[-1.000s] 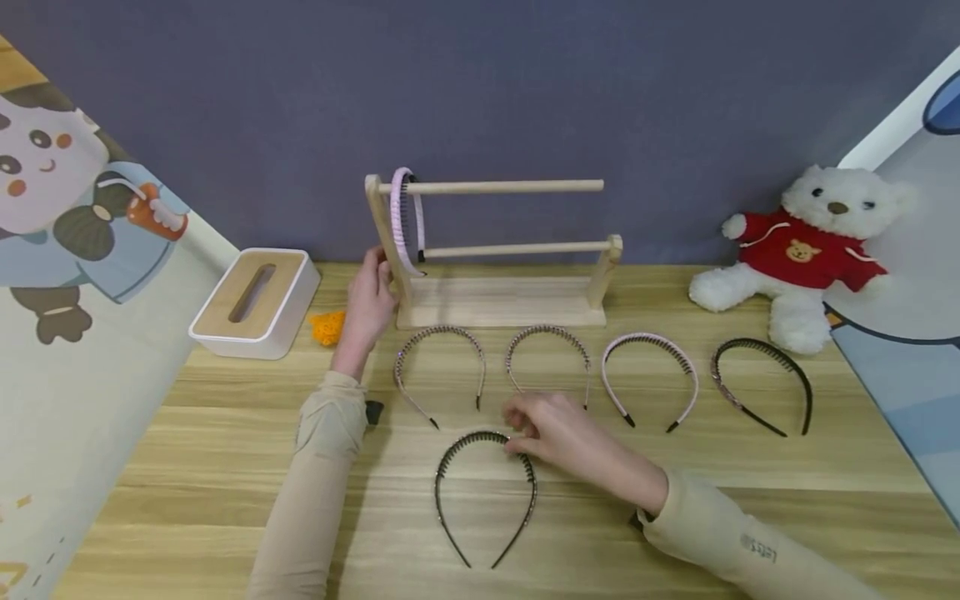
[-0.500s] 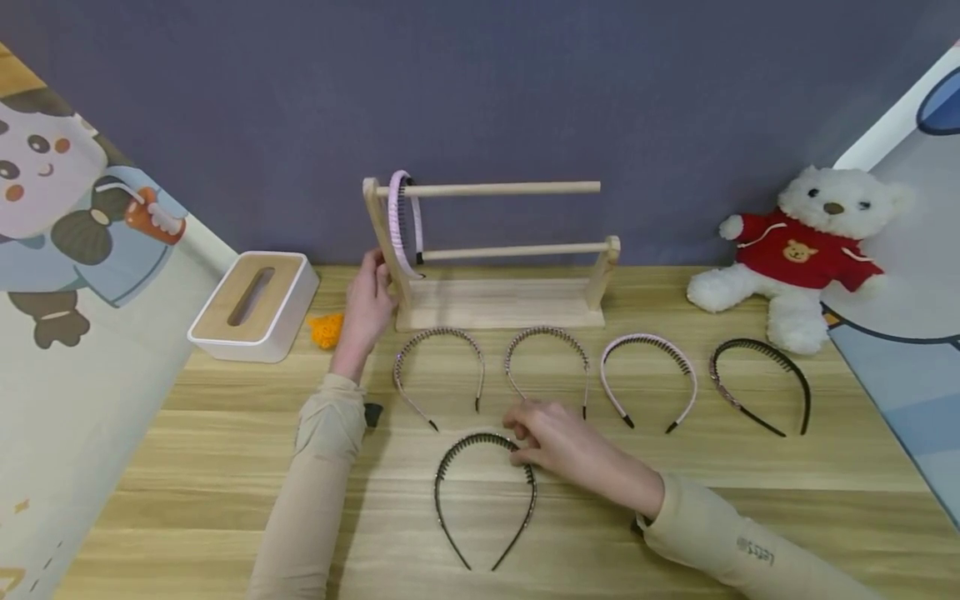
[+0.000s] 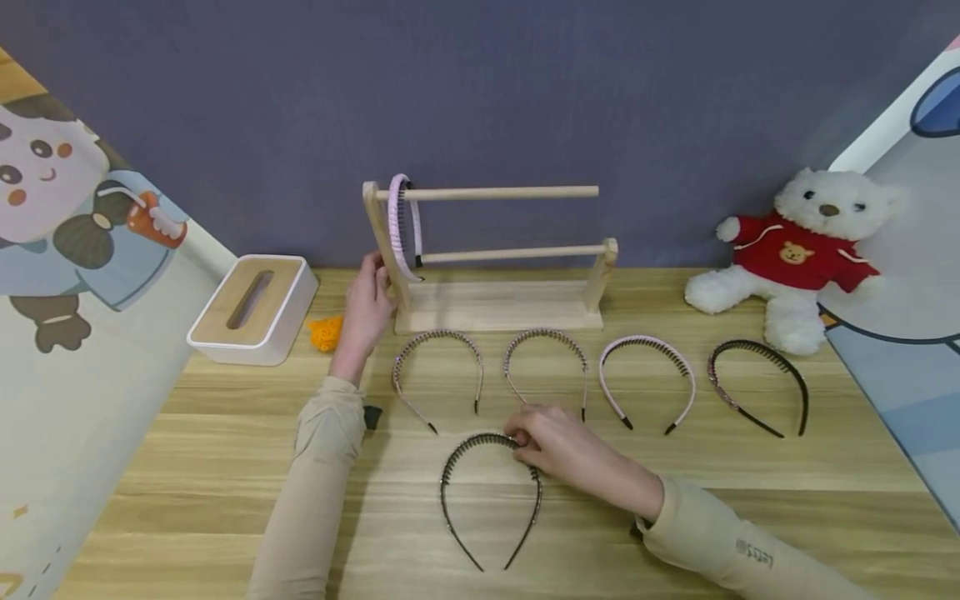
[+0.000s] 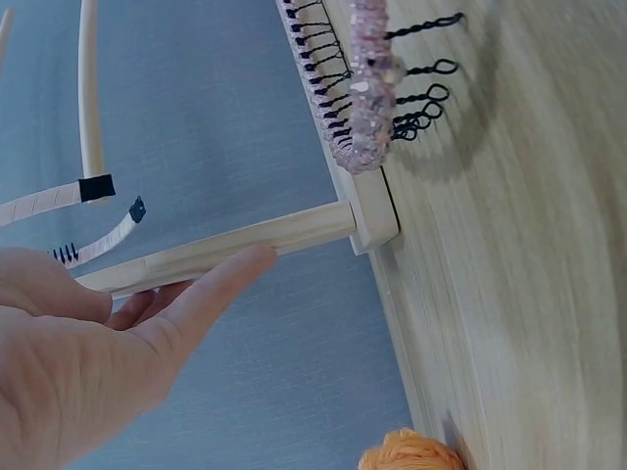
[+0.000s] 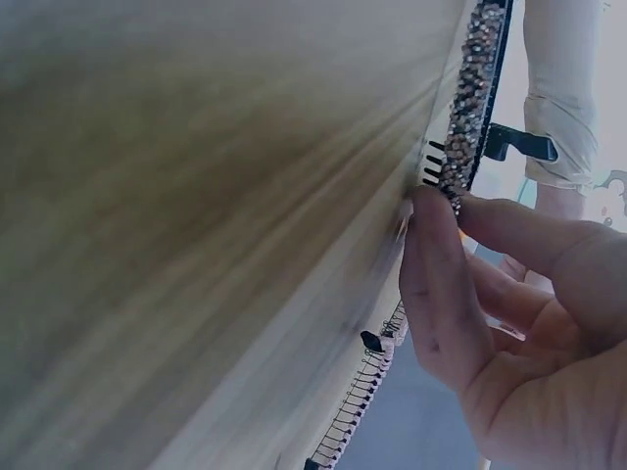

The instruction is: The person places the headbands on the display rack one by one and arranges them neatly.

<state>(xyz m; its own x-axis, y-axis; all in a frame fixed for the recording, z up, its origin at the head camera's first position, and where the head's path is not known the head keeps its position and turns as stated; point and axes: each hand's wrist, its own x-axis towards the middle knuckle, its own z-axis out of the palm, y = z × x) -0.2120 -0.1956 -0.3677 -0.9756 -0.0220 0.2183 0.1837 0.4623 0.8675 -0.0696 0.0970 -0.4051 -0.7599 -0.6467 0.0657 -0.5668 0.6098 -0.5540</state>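
A wooden headband rack [image 3: 498, 304] stands at the back with a pink headband [image 3: 396, 221] hung at its left end. My left hand [image 3: 369, 308] holds the rack's left upright; in the left wrist view one digit lies along the post [image 4: 304, 230] and other fingers pass behind it. My right hand [image 3: 558, 442] pinches the upper right of the arch of a black headband [image 3: 444, 483], its tips toward me. In the right wrist view, thumb and fingers meet on its beaded band [image 5: 475, 88]; the hand hides part of it.
Behind the right hand lie a glittery headband [image 3: 438, 335], a second glittery headband [image 3: 543, 333], a pink headband [image 3: 647, 340] and a black headband [image 3: 757, 346]. A tissue box [image 3: 251, 308] and orange object [image 3: 326, 333] stand left, a teddy bear [image 3: 795, 250] right.
My right hand has come down onto the black headband and pinched it. The headband has shifted slightly to the right. The left hand stays on the rack.
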